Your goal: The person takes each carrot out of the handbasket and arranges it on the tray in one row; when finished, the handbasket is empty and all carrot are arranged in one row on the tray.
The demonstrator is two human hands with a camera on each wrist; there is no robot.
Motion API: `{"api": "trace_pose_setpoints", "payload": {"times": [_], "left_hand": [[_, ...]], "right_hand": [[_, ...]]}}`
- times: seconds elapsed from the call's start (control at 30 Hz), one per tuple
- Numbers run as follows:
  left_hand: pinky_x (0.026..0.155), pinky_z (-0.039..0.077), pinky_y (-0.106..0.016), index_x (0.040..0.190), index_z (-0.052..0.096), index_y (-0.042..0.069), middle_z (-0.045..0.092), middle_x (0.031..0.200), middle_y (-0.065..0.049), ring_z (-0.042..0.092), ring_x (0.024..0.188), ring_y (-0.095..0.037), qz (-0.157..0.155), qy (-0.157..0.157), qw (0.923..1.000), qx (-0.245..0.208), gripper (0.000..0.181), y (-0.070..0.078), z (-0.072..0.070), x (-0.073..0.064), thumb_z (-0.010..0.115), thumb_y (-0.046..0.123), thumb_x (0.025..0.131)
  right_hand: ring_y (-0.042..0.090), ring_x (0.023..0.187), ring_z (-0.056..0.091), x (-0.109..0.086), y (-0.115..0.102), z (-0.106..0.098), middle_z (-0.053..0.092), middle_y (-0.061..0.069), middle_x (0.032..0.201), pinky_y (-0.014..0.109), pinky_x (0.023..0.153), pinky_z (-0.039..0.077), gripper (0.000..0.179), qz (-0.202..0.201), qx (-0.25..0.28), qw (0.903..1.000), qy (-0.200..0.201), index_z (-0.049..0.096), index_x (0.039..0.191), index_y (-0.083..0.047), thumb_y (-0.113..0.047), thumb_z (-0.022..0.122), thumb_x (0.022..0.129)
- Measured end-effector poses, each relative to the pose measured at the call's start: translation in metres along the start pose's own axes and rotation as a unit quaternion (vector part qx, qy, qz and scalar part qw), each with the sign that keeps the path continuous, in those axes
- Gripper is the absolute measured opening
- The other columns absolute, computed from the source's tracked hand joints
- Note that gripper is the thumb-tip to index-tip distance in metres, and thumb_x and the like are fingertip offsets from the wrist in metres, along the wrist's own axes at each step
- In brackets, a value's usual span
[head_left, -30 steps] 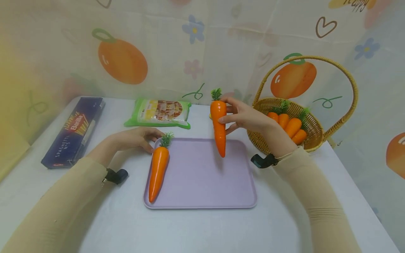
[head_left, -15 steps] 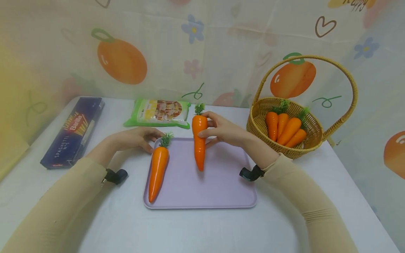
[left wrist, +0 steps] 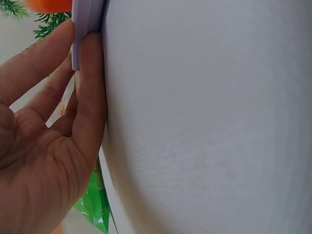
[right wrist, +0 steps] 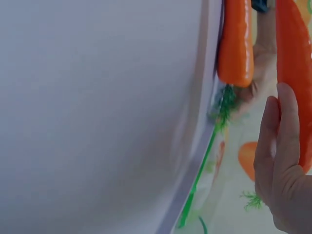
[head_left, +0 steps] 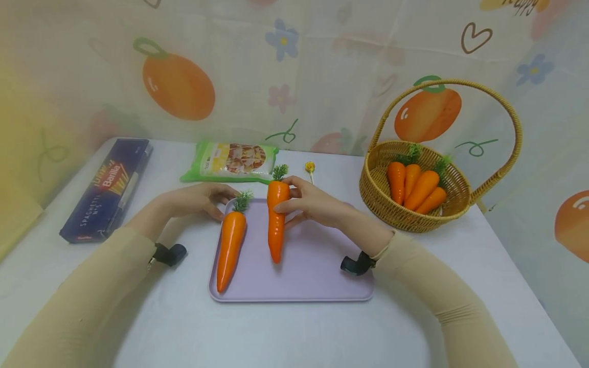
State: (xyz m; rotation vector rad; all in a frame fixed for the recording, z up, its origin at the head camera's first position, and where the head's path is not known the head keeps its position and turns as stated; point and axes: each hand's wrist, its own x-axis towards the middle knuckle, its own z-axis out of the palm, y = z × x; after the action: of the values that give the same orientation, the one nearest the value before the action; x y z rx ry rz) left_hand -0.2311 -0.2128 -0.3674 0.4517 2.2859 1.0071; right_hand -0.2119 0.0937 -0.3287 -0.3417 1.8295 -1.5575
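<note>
My right hand (head_left: 313, 204) holds an orange carrot (head_left: 276, 220) with a green leafy top, tip pointing down, above the lilac tray (head_left: 317, 276). In the right wrist view the fingers (right wrist: 287, 131) lie along this carrot (right wrist: 295, 53). A second carrot (head_left: 231, 250) lies along the tray's left side, its leaves at the back corner. My left hand (head_left: 195, 202) is at that corner; in the left wrist view its thumb and fingers (left wrist: 90, 83) pinch the tray rim (left wrist: 80, 44).
On the right stands a wicker basket (head_left: 391, 217) with a tall handle and several carrots (head_left: 421, 189) inside. Behind the tray lie a green food packet (head_left: 234, 161) and a yellow lollipop (head_left: 310, 167). A blue spaghetti box (head_left: 106, 191) lies at left.
My right hand has carried the carrot leftward and lower over the tray, towards the lying carrot. The lollipop behind has come into view. My left hand stays at the tray corner.
</note>
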Motion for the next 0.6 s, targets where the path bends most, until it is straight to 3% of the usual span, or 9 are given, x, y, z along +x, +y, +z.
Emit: {"api": "trace_pose_setpoints", "payload": {"times": [0.37,0.6], "left_hand": [[0.115,0.036,-0.053,0.143,0.046,0.005,0.048,0.143,-0.018,0.044,0.13,-0.032,0.012,-0.002,0.9999,-0.003,0.066,0.001,0.0,0.0,0.071,0.014,0.083],[0.116,0.035,-0.054,0.143,0.046,0.006,0.048,0.144,-0.018,0.043,0.13,-0.033,0.003,-0.001,1.0,0.001,0.065,0.0,0.0,-0.001,0.071,0.014,0.084]], "right_hand": [[0.022,0.094,0.066,0.001,0.008,0.02,0.06,0.018,0.125,0.04,0.078,0.061,0.056,0.031,0.008,0.9995,0.005,0.037,0.135,-0.011,-0.008,0.066,0.087],[0.022,0.091,0.067,0.005,0.011,0.031,0.06,0.017,0.122,0.038,0.076,0.061,0.058,0.046,0.009,0.9989,-0.002,0.037,0.137,-0.01,-0.007,0.067,0.087]]}}
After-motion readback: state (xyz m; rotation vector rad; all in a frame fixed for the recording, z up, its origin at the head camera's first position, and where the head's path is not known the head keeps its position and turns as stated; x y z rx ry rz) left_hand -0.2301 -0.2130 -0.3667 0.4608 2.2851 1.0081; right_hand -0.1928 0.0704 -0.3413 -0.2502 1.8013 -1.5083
